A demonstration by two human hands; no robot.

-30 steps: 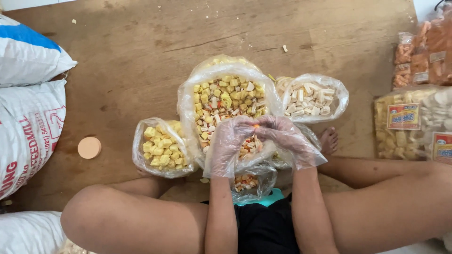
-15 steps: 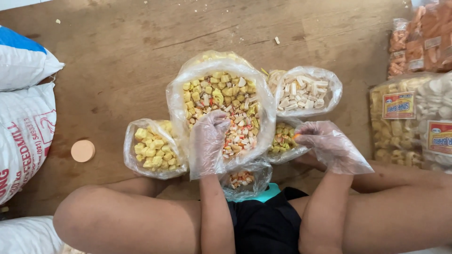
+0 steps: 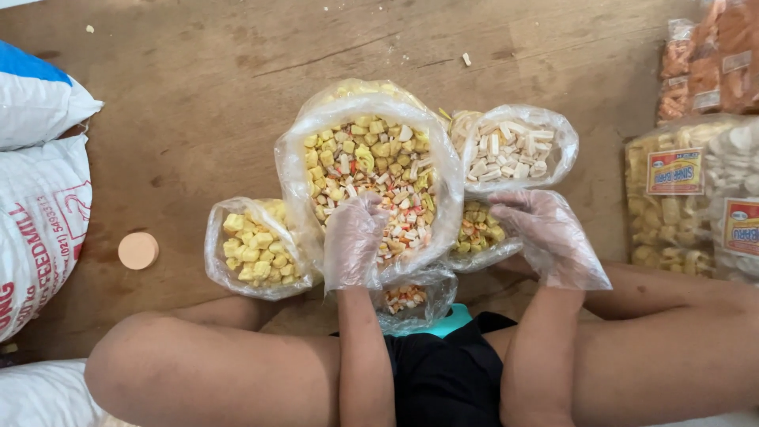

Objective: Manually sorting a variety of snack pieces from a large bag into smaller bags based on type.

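Large clear plastic bag [image 3: 371, 170] of mixed yellow, white and red snack pieces, gloved left hand [image 3: 353, 241] fingers grasping inside; four smaller bags around; gloved right hand [image 3: 549, 233] released.

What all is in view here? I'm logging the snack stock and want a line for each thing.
big open bag: one, clear, mixed yellow, white and red pieces, middle of the floor
bag of yellow chunks: one, clear, left of the big bag
bag of white sticks: one, clear, right of the big bag
small yellow bag: one, under the right hand
small mixed bag: one, between the legs
sealed packs: several, orange, yellow and white, right edge
sacks: at least two, white, one with blue, left edge
round lid: one, peach, floor at left
floor: brown wood, crumbs
left hand: gloved, in the big bag
right hand: gloved, at the small yellow bag
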